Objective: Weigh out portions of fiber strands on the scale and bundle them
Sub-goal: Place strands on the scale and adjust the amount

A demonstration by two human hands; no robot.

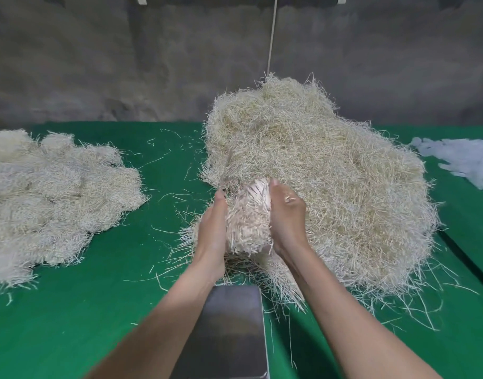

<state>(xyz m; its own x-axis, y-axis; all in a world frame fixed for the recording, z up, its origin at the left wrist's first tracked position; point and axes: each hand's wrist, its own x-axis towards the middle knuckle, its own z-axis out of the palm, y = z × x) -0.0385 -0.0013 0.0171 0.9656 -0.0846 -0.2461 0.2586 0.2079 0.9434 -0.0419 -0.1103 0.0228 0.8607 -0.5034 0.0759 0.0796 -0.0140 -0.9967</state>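
Left hand (211, 231) and right hand (285, 214) clasp 1 handful (247, 214) of stiff, pale, straw-like strands between them, cut ends facing up, just beyond the steel scale (229, 332) and against the big, bristly loose heap (317, 165). It probably pays to squeeze the ends level and shed stragglers before laying it flat on that smooth top.

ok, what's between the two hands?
A bundle of strands, cut ends toward the camera, held between the left hand and right hand, both touching it. Head view shows it, in front of the big loose pile.
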